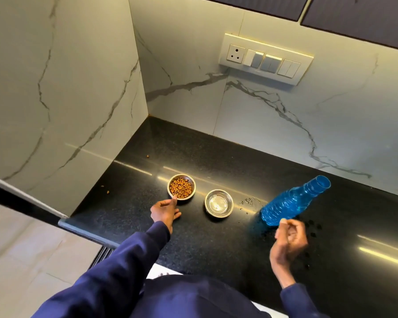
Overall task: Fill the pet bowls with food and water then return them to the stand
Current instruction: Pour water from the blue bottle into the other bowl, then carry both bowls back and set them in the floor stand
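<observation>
your left hand (165,211) touches the near rim of the kibble bowl (181,186) at its seven o'clock, fingers spread, nothing gripped yet, likely to lift it. the water bowl (219,203) sits at the kibble bowl's four o'clock, already filled. your right hand (289,237), loosely curled and empty, hovers just beside the blue bottle (294,200), which stands uncapped on the counter (147,226); no stand is visible

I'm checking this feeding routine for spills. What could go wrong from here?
1. The water bowl looks filled; carrying it to the stand could slosh it, and droplets already wet the black counter.
2. The blue bottle appears uncapped right beside the right hand; a knock might tip it.
3. The left hand touches the kibble bowl only at its rim, so a weak grip may scatter more kibble.
</observation>
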